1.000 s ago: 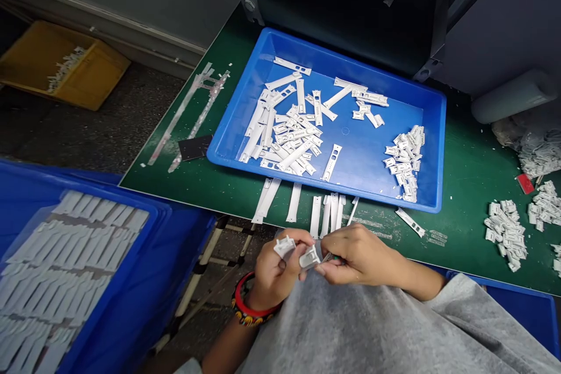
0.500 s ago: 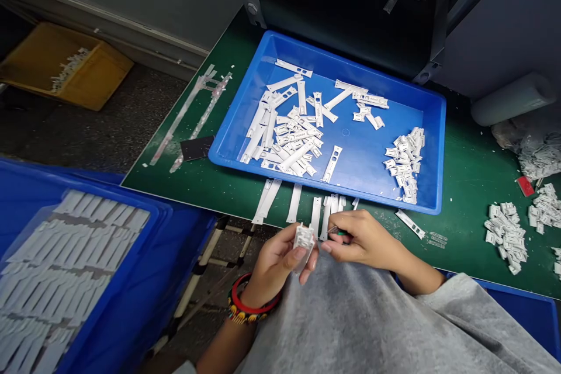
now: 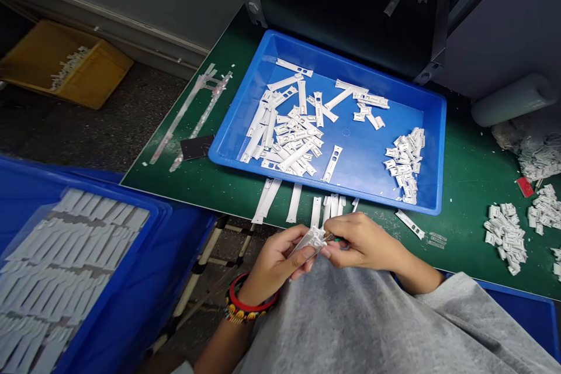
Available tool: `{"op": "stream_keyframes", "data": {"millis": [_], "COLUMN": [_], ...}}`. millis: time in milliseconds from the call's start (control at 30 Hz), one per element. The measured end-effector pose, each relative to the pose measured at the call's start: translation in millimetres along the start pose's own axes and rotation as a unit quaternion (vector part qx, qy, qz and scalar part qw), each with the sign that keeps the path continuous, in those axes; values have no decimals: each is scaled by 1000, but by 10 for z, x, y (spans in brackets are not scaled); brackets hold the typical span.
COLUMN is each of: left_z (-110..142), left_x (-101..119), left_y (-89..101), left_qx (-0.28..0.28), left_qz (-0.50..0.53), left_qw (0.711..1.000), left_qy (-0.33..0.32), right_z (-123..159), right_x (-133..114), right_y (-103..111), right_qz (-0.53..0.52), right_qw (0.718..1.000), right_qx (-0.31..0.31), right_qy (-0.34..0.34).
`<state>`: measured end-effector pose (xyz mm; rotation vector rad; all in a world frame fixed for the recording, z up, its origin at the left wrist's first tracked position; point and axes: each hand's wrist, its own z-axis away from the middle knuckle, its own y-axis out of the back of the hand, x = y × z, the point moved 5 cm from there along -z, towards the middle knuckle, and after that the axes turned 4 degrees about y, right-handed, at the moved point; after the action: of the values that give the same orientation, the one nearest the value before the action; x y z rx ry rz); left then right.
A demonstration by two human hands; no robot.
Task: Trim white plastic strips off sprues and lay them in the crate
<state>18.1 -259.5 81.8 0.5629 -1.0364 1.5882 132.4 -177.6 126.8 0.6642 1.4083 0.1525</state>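
At least one white part (image 3: 312,241), long axis slanting up-right, is pinched in the left fingers (image 3: 301,256); the right fingers (image 3: 338,256) pinch a tool (image 3: 337,239) at its upper end.

A factory workshop is suggested by the green workbench (image 3: 464,187), the blue tray (image 3: 363,152) of white plastic parts at centre, and stacked parts at lower left. At upper centre, what may be a conveyor belt (image 3: 350,17) is dimly seen.
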Motion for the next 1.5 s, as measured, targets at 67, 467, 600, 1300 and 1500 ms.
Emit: {"op": "stream_keyframes", "data": {"millis": [67,467,600,1300,1500], "left_z": [9,-13,-34,-608,-592], "left_x": [7,-46,-118,-654,-794], "left_y": [25,44,73,686,566], "left_qx": [0,-28,19,296,345], "left_qz": [-15,-59,-94,-438,-484], "left_qw": [1000,998,995,841,793], "left_qy": [2,22,23,-116,-137], "right_z": [5,32,70,468,474], "right_x": [15,111,152,1202,1254], "right_y": [-11,-60,-108,-575,-595], "right_qz": [12,10,-17,-3,-8], "right_qw": [1000,996,994,935,929], "right_qx": [-16,-79,-100,87,117], "right_qy": [-5,-28,-45,-343,-350]}}
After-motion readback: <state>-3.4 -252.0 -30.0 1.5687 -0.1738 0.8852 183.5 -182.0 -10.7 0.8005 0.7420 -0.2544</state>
